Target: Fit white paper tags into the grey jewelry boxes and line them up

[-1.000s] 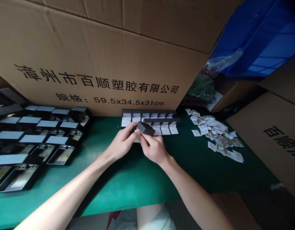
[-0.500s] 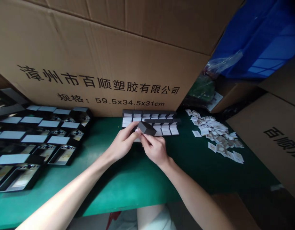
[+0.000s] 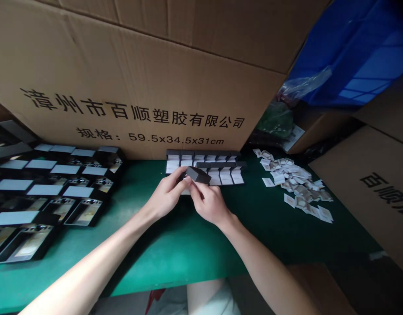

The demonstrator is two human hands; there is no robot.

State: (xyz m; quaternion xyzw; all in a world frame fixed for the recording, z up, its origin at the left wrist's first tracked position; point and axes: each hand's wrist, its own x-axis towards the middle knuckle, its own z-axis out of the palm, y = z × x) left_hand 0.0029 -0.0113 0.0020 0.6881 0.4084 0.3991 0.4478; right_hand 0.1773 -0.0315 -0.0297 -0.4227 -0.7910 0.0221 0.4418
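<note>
Between both hands, over the middle of the green table, is a small dark grey box [image 3: 199,175], tilted, its inside turned away from view. My left hand [image 3: 168,194] is closed on its left side, with thumb and forefinger at the edge. My right hand [image 3: 210,202] grips it from below and the right, fingers curled. Just behind the hands stand rows of open small boxes [image 3: 226,176] with dark lids and white insides. Part of those rows is hidden by the hands and the held box.
At left, several rows of larger black open boxes [image 3: 86,212] with pale lids stand on the green table [image 3: 149,258]. A pile of small white packets [image 3: 296,183] lies at right. A big printed carton [image 3: 139,78] stands behind; another carton [image 3: 368,179] is at far right.
The held box has shifted very slightly left, its tilt a little different. Both hands keep their hold, and the view has moved a touch.
</note>
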